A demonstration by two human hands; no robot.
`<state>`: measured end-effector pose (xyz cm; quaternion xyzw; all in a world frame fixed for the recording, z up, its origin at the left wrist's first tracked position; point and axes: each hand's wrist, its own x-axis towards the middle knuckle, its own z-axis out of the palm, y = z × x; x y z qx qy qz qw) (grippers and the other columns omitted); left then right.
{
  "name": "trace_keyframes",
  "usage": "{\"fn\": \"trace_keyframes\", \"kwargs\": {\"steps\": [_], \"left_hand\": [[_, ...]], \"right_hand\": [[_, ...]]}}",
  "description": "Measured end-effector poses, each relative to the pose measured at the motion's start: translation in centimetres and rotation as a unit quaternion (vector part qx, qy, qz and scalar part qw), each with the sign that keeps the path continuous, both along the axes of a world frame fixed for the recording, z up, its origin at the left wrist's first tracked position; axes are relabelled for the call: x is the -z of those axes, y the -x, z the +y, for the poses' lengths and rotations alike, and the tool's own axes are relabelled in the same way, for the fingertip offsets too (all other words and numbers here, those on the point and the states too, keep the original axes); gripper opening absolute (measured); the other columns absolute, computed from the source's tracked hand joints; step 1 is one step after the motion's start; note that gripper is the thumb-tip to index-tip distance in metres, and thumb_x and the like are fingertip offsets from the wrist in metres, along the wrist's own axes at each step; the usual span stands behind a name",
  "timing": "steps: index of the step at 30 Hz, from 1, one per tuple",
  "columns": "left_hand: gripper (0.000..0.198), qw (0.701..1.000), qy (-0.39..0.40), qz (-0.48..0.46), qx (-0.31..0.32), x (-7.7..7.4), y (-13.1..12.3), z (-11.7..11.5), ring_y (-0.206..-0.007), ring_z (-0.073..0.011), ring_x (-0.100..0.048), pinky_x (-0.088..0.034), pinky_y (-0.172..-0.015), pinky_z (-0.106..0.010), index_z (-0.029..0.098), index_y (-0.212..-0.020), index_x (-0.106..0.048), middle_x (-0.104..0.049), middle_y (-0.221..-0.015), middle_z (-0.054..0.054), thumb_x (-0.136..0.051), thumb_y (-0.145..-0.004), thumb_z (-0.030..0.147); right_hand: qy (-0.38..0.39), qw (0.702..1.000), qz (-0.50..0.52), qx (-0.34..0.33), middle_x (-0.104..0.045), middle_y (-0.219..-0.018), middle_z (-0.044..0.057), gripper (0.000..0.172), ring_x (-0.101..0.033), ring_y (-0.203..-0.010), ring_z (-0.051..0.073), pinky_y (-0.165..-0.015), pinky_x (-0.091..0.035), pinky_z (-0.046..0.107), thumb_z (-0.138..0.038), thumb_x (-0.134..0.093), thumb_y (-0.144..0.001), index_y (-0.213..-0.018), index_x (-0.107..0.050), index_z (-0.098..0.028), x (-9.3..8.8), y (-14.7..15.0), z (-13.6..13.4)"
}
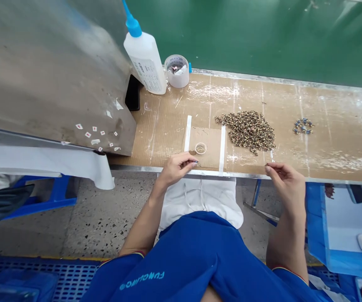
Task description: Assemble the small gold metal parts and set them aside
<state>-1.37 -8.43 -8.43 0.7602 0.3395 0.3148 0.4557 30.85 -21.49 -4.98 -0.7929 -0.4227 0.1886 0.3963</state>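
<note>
My left hand (177,167) is closed in a pinch at the table's front edge, with a tiny blue piece (196,162) at its fingertips. Just beyond it a small round clear dish (200,148) holds a pale, thread-like curl. The dish stands on a cardboard square (210,144) between two white tape strips. To the right, my right hand (286,182) is also pinched, over the front edge; a tiny dark tip shows at its fingers, too small to name. Between and beyond the hands lies a heap of small gold-and-dark metal pieces (252,131).
A small group of blue-and-gold pieces (303,126) lies right of the heap. A white bottle with blue nozzle (146,63) and a tape roll (177,77) stand at the back left. A metal housing (105,84) bounds the left. A blue bin (344,235) sits low right.
</note>
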Motion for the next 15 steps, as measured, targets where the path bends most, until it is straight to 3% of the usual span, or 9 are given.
{"fn": "trace_keyframes", "kwargs": {"steps": [3, 7, 11, 15], "left_hand": [[0.019, 1.000, -0.008, -0.004, -0.003, 0.2, -0.1, 0.0, -0.061, -0.0105, -0.055, -0.041, -0.056, -0.022, 0.016, -0.086, -0.073, -0.067, -0.074, -0.003, -0.061, -0.094, 0.028], [0.019, 1.000, -0.006, 0.004, -0.010, 0.1, -0.1, -0.1, -0.061, -0.0110, -0.055, -0.041, -0.056, -0.022, 0.016, -0.085, -0.073, -0.068, -0.074, -0.003, -0.062, -0.094, 0.029], [0.020, 1.000, -0.015, 0.024, -0.012, -0.1, -0.3, -0.3, -0.060, -0.0108, -0.053, -0.041, -0.056, -0.022, 0.016, -0.084, -0.071, -0.066, -0.073, -0.002, -0.060, -0.094, 0.029], [0.020, 0.997, -0.049, 0.057, -0.025, -0.2, -0.9, -0.5, -0.059, -0.0109, -0.051, -0.039, -0.058, -0.023, 0.016, -0.079, -0.068, -0.061, -0.069, -0.001, -0.057, -0.094, 0.024]], "right_hand": [[-0.017, 0.992, 0.089, -0.087, -0.078, -0.082, 0.006, 0.023, -0.074, -0.071, 0.023, -0.067, -0.064, 0.038, -0.045, -0.076, -0.078, -0.086, -0.076, -0.023, -0.5, 3.4, 0.6], [-0.026, 0.955, 0.214, -0.203, -0.078, -0.082, 0.006, 0.025, -0.074, -0.068, 0.021, -0.063, -0.064, 0.035, -0.047, -0.074, -0.084, -0.089, -0.076, -0.023, 0.7, 8.7, 2.9], [-0.040, 0.937, 0.282, -0.202, -0.076, -0.077, 0.005, 0.036, -0.072, -0.065, 0.019, -0.061, -0.063, 0.032, -0.056, -0.073, -0.082, -0.088, -0.073, -0.021, 3.0, 12.4, 5.6], [-0.062, 0.935, 0.300, -0.178, -0.075, -0.077, 0.004, 0.038, -0.071, -0.067, 0.018, -0.061, -0.061, 0.030, -0.059, -0.074, -0.081, -0.089, -0.071, -0.022, 4.1, 13.5, 7.0]]}}
